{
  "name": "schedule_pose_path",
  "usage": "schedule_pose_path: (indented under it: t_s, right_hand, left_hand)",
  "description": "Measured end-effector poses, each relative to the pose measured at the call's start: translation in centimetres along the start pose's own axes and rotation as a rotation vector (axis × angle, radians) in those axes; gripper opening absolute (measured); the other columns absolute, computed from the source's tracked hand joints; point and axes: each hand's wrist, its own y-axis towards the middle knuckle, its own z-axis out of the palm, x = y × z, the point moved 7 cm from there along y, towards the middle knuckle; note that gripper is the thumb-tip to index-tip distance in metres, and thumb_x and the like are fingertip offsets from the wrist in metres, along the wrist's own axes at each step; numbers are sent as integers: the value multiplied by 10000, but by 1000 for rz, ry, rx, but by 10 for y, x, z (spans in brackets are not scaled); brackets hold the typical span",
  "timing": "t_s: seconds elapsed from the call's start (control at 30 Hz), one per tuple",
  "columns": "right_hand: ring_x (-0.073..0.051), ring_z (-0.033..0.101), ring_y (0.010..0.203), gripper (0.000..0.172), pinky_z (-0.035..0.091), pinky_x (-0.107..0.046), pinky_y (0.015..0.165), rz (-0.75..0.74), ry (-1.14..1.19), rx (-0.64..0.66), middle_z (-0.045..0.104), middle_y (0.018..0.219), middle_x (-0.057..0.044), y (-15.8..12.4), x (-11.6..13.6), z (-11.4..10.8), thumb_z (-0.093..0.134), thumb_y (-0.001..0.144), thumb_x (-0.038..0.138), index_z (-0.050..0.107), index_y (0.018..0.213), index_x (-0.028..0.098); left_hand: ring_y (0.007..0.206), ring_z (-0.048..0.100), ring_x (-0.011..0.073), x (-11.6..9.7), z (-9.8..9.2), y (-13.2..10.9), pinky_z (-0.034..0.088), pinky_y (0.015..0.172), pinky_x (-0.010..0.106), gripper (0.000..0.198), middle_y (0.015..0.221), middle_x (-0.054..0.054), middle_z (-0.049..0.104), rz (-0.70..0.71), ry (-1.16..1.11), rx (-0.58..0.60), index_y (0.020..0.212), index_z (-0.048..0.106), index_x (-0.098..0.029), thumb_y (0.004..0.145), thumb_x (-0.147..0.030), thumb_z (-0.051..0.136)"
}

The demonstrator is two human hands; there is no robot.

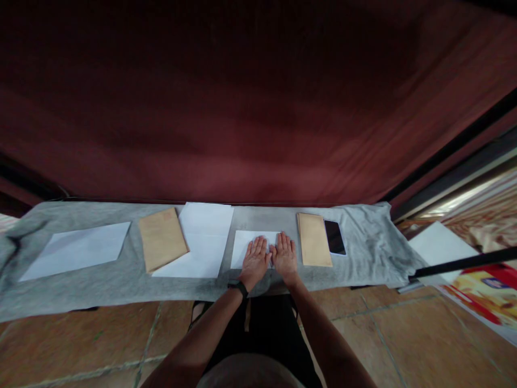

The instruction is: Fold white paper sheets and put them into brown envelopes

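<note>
Both my hands lie flat, side by side, on a small folded white sheet on the grey cloth. My left hand has its fingers stretched out over the sheet's right part; a black band is on that wrist. My right hand presses the sheet's right edge, fingers out. Neither hand holds anything.
Right of my hands lie a brown envelope and a dark phone. Left lie a large white sheet, another brown envelope and a white envelope. A dark red curtain hangs behind. Tiled floor below.
</note>
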Motion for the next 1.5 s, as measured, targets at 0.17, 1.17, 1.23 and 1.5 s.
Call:
schedule_pose_path:
  t_s: [0.17, 1.17, 1.23, 1.5]
  right_hand:
    - [-319, 364, 1480, 586, 261, -524, 1199, 22, 7, -11, 382, 1591, -222, 0, 1, -3, 334, 1055, 362, 374, 1544, 42]
    - [-279, 347, 1499, 532, 246, -493, 1215, -66, 72, 93, 363, 1622, -135, -11, 43, 5, 355, 1067, 386, 401, 1551, 170]
    - [-285, 320, 1512, 554, 231, -497, 1218, -32, 60, 108, 325, 1638, -142, -11, 34, 5, 350, 1065, 399, 370, 1566, 165]
    - [-290, 361, 1490, 523, 226, -488, 1213, -37, 39, 77, 359, 1623, -137, -12, 32, 9, 342, 1035, 257, 424, 1544, 167]
  left_hand:
    - [1541, 254, 253, 12, 1, -13, 202, 1265, 478, 600, 1623, 150, 358, -10, 42, -17, 1556, 360, -87, 1024, -362, 330]
    - [1538, 261, 267, 38, -13, -39, 186, 1262, 481, 584, 1620, 167, 356, -88, 66, -16, 1546, 380, -69, 1013, -287, 283]
    - [1540, 254, 278, 34, -8, -31, 194, 1258, 490, 588, 1617, 181, 356, -125, 53, -24, 1544, 376, -53, 1010, -285, 290]
    - [1521, 307, 225, 10, 1, 19, 238, 1254, 448, 549, 1600, 123, 414, 5, 1, 26, 1522, 430, -111, 1026, -293, 280]
